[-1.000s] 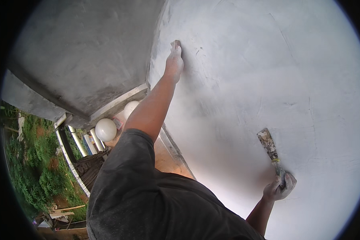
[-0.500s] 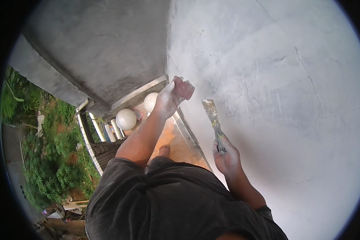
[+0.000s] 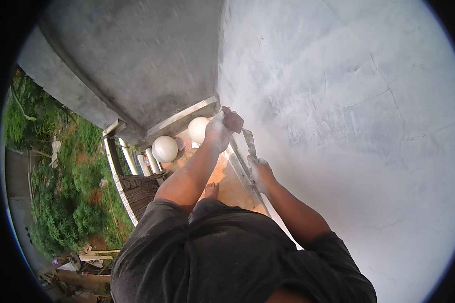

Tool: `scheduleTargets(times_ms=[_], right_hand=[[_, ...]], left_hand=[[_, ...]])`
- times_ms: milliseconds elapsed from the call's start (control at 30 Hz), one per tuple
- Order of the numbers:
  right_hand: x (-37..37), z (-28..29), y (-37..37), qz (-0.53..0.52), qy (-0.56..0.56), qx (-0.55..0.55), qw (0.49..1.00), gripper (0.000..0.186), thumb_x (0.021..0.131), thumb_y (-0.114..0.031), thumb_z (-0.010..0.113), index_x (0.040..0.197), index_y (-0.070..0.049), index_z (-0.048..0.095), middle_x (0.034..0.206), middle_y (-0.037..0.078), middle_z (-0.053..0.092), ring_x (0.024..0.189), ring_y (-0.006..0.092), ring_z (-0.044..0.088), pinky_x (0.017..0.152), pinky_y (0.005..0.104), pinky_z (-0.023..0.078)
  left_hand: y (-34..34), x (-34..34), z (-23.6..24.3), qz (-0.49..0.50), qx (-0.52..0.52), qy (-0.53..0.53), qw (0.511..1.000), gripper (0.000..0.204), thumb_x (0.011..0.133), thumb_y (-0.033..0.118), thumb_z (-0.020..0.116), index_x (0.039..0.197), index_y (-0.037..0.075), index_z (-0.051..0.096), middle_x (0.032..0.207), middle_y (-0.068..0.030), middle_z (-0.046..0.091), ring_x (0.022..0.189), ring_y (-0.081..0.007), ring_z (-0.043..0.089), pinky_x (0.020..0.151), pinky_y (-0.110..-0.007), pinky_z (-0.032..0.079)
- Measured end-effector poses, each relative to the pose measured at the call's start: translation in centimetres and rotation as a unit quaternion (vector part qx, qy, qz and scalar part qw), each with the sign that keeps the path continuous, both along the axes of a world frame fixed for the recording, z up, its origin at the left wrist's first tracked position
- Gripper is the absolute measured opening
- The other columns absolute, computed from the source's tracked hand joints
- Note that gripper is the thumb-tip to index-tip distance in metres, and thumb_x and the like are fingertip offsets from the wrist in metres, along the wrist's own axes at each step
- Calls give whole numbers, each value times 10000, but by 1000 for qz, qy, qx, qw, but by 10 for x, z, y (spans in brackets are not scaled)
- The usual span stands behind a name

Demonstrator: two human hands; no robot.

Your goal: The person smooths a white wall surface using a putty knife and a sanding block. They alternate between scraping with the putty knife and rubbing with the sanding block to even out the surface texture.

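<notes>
My left hand (image 3: 217, 132), powdered with white dust, is closed on a small reddish-brown piece of sandpaper (image 3: 233, 120) in front of the wall corner. My right hand (image 3: 261, 174), dusty too, grips the handle of a putty knife (image 3: 249, 142), most of the handle hidden in the fingers. The knife's blade points up and slightly left, its tip close beside the sandpaper; whether they touch I cannot tell. On the right rises a whitish, skim-coated wall (image 3: 338, 116) with fine cracks and scratches.
A grey cement wall (image 3: 136, 55) meets the white one at the corner. Two round white globes (image 3: 165, 149) rest low by the ledge, above an orange-brown floor (image 3: 232, 184) where my bare foot shows. At left, a railing (image 3: 117, 177) borders green plants (image 3: 68, 202).
My right hand has moved left and up, bringing the putty knife from in front of the white wall to beside the sandpaper. My left hand stays near the corner, its sandpaper turned slightly.
</notes>
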State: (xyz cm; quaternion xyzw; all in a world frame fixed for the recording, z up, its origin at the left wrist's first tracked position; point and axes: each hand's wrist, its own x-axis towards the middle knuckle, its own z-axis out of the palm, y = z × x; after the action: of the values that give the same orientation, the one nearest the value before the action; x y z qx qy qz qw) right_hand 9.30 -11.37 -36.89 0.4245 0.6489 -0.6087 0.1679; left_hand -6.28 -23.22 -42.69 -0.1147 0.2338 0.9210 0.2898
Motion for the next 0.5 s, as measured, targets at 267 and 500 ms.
scheduleTargets(times_ms=[267, 500], right_hand=[[-16, 49, 28, -11, 497, -23, 867, 336, 1004, -309, 656, 1082, -26, 493, 756, 14, 511, 656, 106, 522, 622, 312, 478], [29, -92, 28, 240, -100, 245, 934, 688, 941, -556, 601, 1160, 96, 615, 1162, 345, 653, 1193, 422, 625, 997, 454, 477]], left_hand=[[-8, 8, -31, 18, -114, -61, 991, 368, 1141, 326, 277, 1145, 108, 573, 1148, -120, 637, 1141, -259, 599, 1060, -460, 459], [-6, -16, -36, 50, -9, -19, 999, 370, 1143, 327, 291, 1151, 95, 579, 1134, -96, 639, 1103, -226, 588, 1023, -444, 453]])
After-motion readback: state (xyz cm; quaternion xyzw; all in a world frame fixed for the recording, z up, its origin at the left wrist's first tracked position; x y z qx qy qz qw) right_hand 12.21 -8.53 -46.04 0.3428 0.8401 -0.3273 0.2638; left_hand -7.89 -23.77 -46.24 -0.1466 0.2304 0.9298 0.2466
